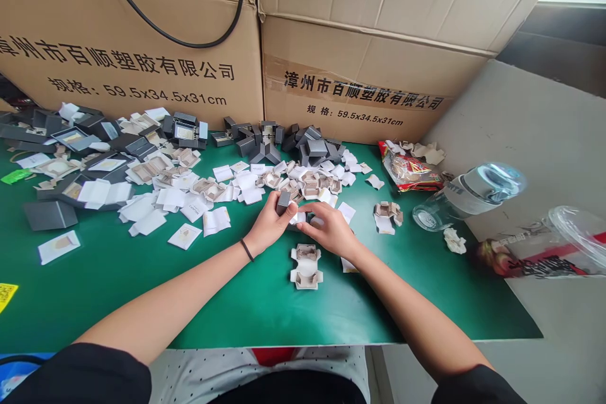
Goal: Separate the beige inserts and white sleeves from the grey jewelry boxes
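Two black sleeves (89,372) lie nearest, at the lower corners, with bare forearms reaching forward from them. Large brown cartons (369,115) stand along the back, printed in black. In front of them spreads the green surface (237,319). Across its far and left parts runs a loose spread of dark grey boxes (313,148), many of them open, mixed with white papers (148,222) and beige inserts. At the right, a clear bottle (466,196) with a pale band leans beside the wall, near a clear printed cup (544,243); a red packet (409,170) lies farther back.

Near the middle, the left grip (267,222) holds a small dark grey box (283,203) between thumb and fingers, just in front of the heap. The right grip (330,227) sits close beside it, thumb and forefinger curved around a white piece (299,218) at the box; whether they pinch it I cannot tell. Just below the two grips, an unfolded beige insert (307,267) lies on the surface. A thin dark band (247,250) circles the left wrist.
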A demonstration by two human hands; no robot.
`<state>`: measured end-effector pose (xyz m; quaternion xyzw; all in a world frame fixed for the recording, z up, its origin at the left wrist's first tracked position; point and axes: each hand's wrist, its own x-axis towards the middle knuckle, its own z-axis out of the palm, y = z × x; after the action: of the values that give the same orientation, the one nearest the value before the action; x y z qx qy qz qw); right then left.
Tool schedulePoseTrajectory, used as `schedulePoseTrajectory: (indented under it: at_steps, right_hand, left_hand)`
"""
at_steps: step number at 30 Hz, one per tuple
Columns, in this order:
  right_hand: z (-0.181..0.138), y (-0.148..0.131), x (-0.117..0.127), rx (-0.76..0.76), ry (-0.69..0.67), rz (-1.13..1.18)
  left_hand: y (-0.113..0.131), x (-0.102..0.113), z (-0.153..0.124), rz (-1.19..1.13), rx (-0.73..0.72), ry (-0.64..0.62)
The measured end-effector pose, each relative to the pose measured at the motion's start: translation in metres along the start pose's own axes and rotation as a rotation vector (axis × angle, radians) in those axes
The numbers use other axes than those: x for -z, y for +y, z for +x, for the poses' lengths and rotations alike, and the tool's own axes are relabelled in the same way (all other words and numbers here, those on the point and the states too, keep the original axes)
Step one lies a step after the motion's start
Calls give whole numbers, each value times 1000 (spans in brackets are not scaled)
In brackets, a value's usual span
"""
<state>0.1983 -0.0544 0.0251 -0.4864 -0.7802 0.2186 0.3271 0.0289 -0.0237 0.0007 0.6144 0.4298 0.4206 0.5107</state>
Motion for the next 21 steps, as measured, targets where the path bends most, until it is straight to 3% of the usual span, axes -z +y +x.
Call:
schedulePoseTrajectory:
  at_steps: [5, 13, 21]
  right_hand:
    - [0, 0, -2, 19, 36, -5]
    - [1, 7, 2, 112, -63, -7]
    - [1, 12, 0, 225, -79, -116]
  left_hand:
    - [-1, -1, -1, 44, -31, -9]
    - [1, -1, -2, 31, -30, -21]
    - [4, -3, -3, 28, -36, -6]
